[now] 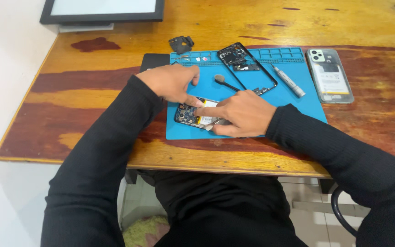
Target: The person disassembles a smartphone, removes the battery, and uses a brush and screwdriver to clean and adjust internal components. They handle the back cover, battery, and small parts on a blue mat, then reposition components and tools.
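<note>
A person's left hand and right hand, both in black knit sleeves, are meeting over an opened smartphone with its circuit board and pale battery exposed, which is lying at the near left part of a blue silicone repair mat on a worn wooden table. The left hand is curling from above, its forefinger pressing down on the phone's upper edge while the other fingers are folding loosely inward, gripping nothing. The right hand is covering the phone's right end, fingers bent and closing around a slim metal tool whose tip is showing just under the hand; how firmly it is pinching cannot be told. Beyond the hands, a small round-headed brush is lying on the mat, beside a detached black phone frame and a grey pen-shaped screwdriver. Just off the mat's right edge a pale green phone back cover is resting face down. Farther off, a small black plastic part is sitting near the mat's top left, and a dark-framed screen is standing at the table's far edge.
</note>
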